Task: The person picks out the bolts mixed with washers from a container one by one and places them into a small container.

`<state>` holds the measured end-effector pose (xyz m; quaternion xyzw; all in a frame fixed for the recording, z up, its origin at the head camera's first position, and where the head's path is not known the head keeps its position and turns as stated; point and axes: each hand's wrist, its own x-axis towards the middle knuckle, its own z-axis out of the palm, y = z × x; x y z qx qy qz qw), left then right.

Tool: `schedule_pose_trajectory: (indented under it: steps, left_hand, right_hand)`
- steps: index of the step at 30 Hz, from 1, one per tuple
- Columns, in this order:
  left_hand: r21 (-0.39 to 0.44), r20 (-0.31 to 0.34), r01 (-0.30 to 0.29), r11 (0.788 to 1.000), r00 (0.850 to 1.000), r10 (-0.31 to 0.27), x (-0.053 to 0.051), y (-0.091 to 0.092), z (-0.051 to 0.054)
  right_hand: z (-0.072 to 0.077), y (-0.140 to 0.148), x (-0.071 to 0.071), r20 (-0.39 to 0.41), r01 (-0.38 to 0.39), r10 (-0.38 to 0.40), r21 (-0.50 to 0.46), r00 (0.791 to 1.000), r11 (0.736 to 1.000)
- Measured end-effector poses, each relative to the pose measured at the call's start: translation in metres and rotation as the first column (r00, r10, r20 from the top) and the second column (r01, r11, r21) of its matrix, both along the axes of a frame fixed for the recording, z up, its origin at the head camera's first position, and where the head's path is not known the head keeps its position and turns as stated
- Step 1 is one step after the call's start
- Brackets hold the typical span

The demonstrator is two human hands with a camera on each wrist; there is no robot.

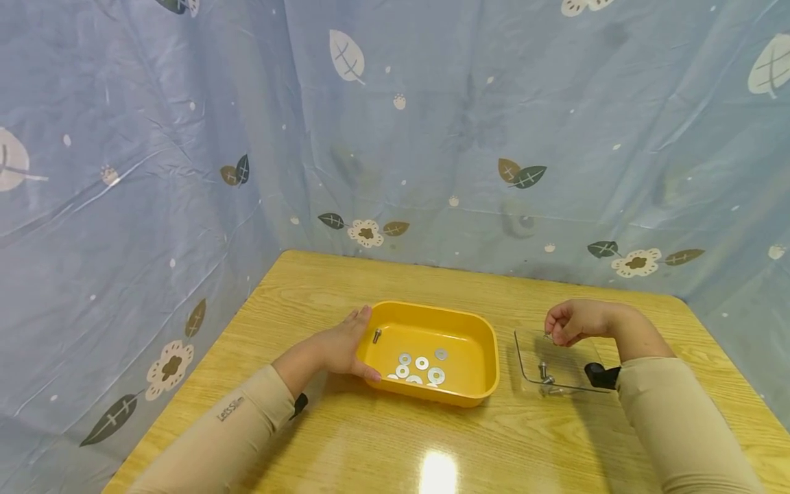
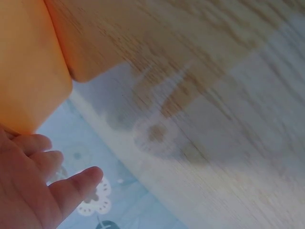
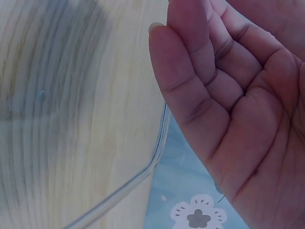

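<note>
My left hand [image 1: 343, 348] holds the left end of a yellow tray [image 1: 496, 346], its thumb at the near corner and fingertips at the far one. In the left wrist view, the fingers [image 2: 40, 164] lie against the tray's outer wall. Several flat washers [image 1: 422, 362] and a bolt [image 1: 377, 335] lie in it. Above a clear tray [image 1: 520, 358], my right hand [image 1: 574, 322] pinches a small shiny metal piece [image 1: 548, 336], mostly hidden. Bolts [image 1: 546, 376] lie in the clear tray's near left part. In the right wrist view, the palm shows with fingers bent.
Both trays stand on a wood-grain table [image 1: 370, 439]. A blue curtain [image 1: 432, 137] with leaves and flowers hangs behind and at the sides. A dark wrist-worn device [image 1: 600, 376] sits below the right wrist, over the clear tray's right side.
</note>
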<state>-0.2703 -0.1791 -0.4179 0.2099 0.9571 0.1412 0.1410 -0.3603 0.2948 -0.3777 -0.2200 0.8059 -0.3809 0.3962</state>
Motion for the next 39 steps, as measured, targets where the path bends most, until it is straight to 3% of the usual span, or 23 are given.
schedule_pose_trajectory:
  steps: [11,18,27,33,39]
  left_hand:
    - [0.002,-0.008,0.010,1.000,1.000,-0.010,-0.001,0.000,0.001]
    - [0.005,-0.010,0.003,1.000,1.000,-0.003,-0.001,0.000,0.001]
    - [0.003,-0.005,0.001,1.000,1.000,-0.001,-0.001,-0.001,0.000]
    - [0.006,-0.014,0.003,1.000,1.000,-0.003,-0.001,0.000,0.000]
    - [-0.001,-0.025,0.007,1.000,1.000,-0.007,-0.002,0.001,0.001]
  right_hand:
    - [0.015,-0.009,-0.004,-0.034,0.027,-0.026,0.026,0.999,0.999]
    - [0.032,-0.043,-0.007,-0.114,-0.037,0.040,0.022,0.993,0.999]
    - [0.054,-0.103,-0.004,-0.278,-0.078,0.071,-0.015,0.958,0.997]
    - [0.053,-0.148,-0.003,-0.367,-0.101,0.078,-0.044,0.927,0.994]
    - [0.046,-0.186,-0.004,-0.400,-0.156,0.115,-0.071,0.909,0.985]
